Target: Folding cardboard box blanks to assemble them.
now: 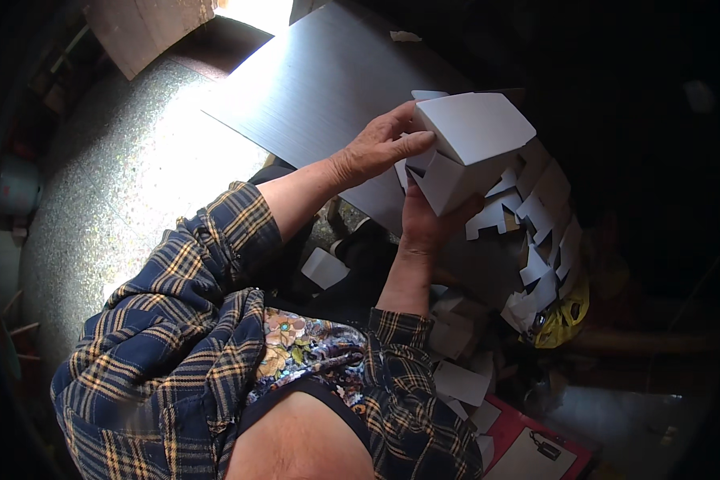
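A white cardboard box [476, 128], partly folded with loose flaps on its left side, is held up in front of me over the table. My left hand [382, 146] grips its left side, thumb lying along a flap and the other fingers partly hidden behind the card. From below, my right hand [434, 218] supports the box; its fingers are in shadow and mostly hidden under it. Flat, die-cut white card pieces [528, 216] lie in an overlapping row just right of the box.
A smooth grey tabletop [312, 80] stretches beneath and beyond my hands. At right sits a yellow plastic bag [564, 320]. More white cartons [456, 332] are piled beside me, near a red board [528, 432]. One white card piece [325, 268] lies below the table edge.
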A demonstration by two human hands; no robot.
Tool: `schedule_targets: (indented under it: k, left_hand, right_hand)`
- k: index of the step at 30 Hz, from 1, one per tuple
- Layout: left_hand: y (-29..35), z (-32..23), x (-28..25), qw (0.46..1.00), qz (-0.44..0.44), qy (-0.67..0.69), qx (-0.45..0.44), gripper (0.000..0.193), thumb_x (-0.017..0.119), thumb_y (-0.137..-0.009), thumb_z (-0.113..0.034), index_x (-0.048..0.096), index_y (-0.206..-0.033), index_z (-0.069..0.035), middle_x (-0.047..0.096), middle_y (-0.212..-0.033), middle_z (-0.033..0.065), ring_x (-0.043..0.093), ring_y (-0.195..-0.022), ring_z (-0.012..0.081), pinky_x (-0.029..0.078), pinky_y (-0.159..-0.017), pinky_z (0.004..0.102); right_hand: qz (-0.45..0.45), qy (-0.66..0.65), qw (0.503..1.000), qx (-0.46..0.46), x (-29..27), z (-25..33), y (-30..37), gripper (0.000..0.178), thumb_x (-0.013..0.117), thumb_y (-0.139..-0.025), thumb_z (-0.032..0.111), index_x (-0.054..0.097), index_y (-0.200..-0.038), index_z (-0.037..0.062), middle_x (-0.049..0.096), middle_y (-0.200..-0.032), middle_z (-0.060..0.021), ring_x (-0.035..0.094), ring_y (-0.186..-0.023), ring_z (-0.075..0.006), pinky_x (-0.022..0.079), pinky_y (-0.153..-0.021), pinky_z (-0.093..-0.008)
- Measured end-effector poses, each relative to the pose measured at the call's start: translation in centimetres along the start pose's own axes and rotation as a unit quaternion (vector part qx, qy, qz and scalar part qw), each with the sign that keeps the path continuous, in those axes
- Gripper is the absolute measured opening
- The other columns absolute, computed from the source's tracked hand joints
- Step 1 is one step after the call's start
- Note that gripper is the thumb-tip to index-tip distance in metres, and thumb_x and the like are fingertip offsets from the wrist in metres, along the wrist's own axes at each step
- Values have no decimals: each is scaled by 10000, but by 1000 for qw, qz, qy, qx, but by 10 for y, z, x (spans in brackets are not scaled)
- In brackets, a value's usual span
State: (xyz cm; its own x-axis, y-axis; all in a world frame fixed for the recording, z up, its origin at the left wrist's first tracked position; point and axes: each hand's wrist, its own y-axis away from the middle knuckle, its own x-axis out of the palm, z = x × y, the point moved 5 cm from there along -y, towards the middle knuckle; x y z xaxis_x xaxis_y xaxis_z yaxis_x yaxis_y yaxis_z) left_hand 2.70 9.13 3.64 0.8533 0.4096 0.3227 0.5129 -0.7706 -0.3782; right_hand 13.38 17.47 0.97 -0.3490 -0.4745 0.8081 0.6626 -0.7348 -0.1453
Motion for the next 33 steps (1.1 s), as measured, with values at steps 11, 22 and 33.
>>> schedule_targets:
  k: [11,22,33]
  left_hand:
    - [-3,3,-7,999,-29,-38,9,567,713,-798,-485,614,-1151,-51,632,-999,51,544,-926,137,454,-885,337]
    - [-6,8,-8,994,-12,-108,-30,533,714,-846,-306,534,-1277,-51,636,-1041,71,582,-954,127,483,-887,312]
    - [-3,6,-7,988,-23,-151,-22,627,767,-758,-362,547,-1248,-39,614,-1020,89,580,-862,147,501,-805,310]
  right_hand:
    - [3,-11,999,36,-3,-4,1,592,408,-913,523,371,-1383,166,470,-1297,-59,474,-1226,-215,454,-983,-430]
    - [6,-35,994,100,6,-10,5,715,424,-854,648,384,-1391,178,426,-1345,-83,423,-1247,-261,400,-990,-495]
    - [31,-2,996,89,7,-15,5,788,430,-834,679,334,-1425,168,403,-1374,-85,384,-1290,-275,356,-1036,-514]
